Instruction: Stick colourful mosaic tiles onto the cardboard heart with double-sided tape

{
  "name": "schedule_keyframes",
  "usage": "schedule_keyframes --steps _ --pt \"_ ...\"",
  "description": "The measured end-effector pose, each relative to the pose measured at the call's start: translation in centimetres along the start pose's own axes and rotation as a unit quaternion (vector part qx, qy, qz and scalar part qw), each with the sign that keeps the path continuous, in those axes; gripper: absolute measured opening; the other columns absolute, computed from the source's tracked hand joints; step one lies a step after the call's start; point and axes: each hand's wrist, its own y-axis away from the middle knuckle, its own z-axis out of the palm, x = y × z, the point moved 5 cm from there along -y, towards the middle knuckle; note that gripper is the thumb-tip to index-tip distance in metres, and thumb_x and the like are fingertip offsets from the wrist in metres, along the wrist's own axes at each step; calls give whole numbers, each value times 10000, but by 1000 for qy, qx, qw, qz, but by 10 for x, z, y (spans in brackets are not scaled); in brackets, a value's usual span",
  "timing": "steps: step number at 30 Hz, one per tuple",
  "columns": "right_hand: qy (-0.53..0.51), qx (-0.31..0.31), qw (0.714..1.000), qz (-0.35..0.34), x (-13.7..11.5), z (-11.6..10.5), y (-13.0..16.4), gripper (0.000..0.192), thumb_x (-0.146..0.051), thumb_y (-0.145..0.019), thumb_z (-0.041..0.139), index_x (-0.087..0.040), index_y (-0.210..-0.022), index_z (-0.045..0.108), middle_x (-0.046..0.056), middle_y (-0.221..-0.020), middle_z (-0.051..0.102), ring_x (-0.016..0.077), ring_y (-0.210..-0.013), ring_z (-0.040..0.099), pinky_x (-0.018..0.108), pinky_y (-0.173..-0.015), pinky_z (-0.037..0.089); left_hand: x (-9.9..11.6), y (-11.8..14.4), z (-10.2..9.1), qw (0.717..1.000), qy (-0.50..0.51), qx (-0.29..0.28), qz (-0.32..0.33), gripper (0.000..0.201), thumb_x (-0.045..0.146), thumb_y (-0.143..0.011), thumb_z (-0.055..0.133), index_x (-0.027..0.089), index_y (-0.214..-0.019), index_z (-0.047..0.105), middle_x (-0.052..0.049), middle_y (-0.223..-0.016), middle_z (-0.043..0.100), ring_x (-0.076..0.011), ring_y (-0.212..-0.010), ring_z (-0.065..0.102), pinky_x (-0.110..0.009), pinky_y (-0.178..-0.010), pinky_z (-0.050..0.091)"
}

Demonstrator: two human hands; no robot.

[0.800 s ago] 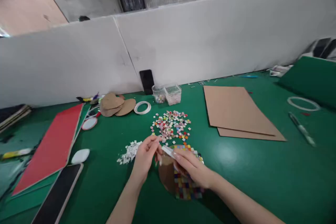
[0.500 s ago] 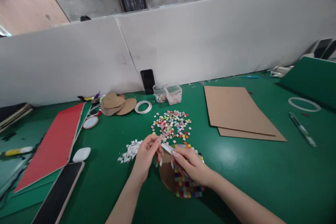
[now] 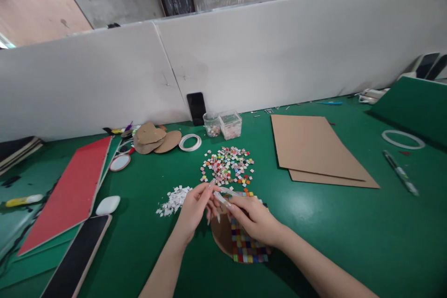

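Observation:
My right hand is closed on a narrow white strip, which points up and to the left. At its far end, the thumb and forefinger of my left hand are pinched together on the strip. A thin, pale curved band shows just above it, between the two hands. Below my hands lies a round cardboard disc, its right part covered with rows of coloured mosaic tiles. My right hand hides some of these tiles. Loose coloured tiles are heaped beyond my fingers.
White scraps are piled left of my left hand. Two clear tubs and a black phone stand by the partition. Cardboard sheets lie right, with a pen beyond. A red board is at left.
The thin curved band now shows above the white strip, between my hands. Both hands stay almost in the same place, with small finger shifts.

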Motion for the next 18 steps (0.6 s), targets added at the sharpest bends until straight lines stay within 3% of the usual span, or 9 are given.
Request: schedule_keyframes --steps 11,18 --pt "-18 11 1000 20 1 -3 -1 287 -235 -923 319 -194 -657 420 -40 -599 474 90 -539 427 205 -544 296 4 2 2 1000 -5 -20 -13 221 370 -789 558 150 -775 547 51 -500 522 -44 -358 453 -122 -322 322" --pt "-21 7 999 24 1 -2 -2 296 -242 -924 317 -192 -655 431 -34 -605 488 96 -548 443 212 -548 305 4 2 3 999 29 -37 4 224 384 -816 518 162 -842 535 57 -525 513 -57 -402 453 -151 -381 393"
